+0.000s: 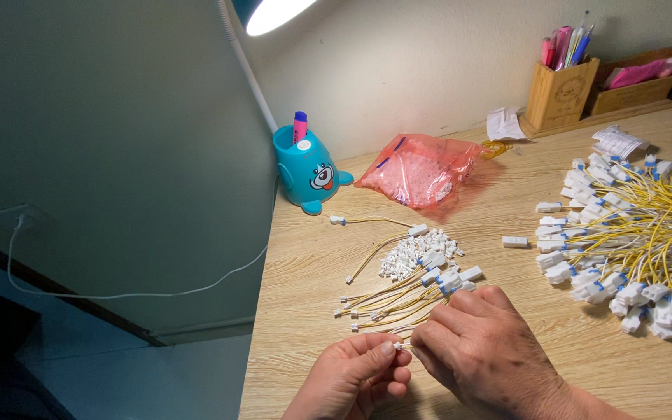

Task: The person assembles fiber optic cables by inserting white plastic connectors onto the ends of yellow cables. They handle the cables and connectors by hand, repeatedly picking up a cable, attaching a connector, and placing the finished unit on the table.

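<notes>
My left hand (355,377) and my right hand (480,350) meet at the near edge of a wooden desk (507,342). Between their fingertips they pinch a small white connector (400,345) on the end of a thin yellow wire. Just beyond the fingers lies a small bundle of yellow wires (398,299) with white plugs. A little heap of tiny white connectors (414,253) sits behind that bundle.
A big pile of yellow wires with white plugs (631,241) covers the right of the desk. A pink plastic bag (421,171) and a teal pen cup (305,167) stand farther back. A wooden pen holder (561,89) is at the back right, a lamp (270,15) overhead.
</notes>
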